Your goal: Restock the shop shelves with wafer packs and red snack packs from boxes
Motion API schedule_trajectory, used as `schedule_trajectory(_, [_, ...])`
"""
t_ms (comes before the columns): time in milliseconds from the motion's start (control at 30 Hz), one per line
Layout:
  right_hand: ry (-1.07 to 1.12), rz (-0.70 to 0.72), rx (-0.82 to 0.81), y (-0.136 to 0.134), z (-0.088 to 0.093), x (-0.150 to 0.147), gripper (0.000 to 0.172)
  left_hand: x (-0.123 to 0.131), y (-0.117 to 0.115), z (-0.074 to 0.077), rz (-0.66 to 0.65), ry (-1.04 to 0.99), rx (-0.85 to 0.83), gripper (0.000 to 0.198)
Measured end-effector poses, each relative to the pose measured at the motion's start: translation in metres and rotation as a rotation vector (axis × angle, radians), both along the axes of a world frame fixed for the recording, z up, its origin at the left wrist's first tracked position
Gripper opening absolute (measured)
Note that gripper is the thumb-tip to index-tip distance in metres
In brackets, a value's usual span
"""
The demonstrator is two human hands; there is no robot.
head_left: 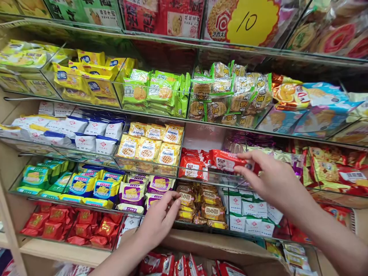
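My right hand [268,174] pinches a small red snack packet [224,160] between thumb and fingers, holding it at the front of a clear shelf compartment. Similar red packets [194,165] stand in rows just left of it in that compartment. Lower down, my left hand [161,218] is loosely bent with nothing visible in it. Its fingertips are in front of the brown-and-yellow packets [186,199] and beside the purple biscuit packets [132,193]. Under both hands sits an opened cardboard box [212,245] with more red packets [158,264] inside.
Tiered clear bins hold yellow cookie packets [148,147], white-and-blue packets [86,142], green packets [161,90] and red-wrapped sweets [83,230]. Clear dividers and front lips edge the compartments. A yellow tag [253,23] marked 10 hangs at the top. Wooden shelving [63,251] frames the lower left.
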State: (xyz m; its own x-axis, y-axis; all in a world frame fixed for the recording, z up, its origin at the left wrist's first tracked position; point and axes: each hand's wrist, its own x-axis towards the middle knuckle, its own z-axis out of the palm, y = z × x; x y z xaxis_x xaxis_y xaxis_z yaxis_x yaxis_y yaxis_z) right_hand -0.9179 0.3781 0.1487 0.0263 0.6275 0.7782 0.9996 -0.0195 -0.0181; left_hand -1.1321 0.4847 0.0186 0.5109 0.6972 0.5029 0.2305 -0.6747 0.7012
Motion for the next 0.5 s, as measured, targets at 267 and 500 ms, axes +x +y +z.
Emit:
schedule_trajectory(267, [-0.062, -0.393, -0.55, 0.095, 0.007, 0.025, 0.023, -0.006, 0.015, -0.036, 0.064, 0.272, 0.077, 0.024])
schedule_trajectory(500, [-0.169, -0.419, -0.705, 0.124, -0.008, 0.035, 0.02, -0.009, 0.013, -0.035, 0.06, 0.299, 0.104, 0.023])
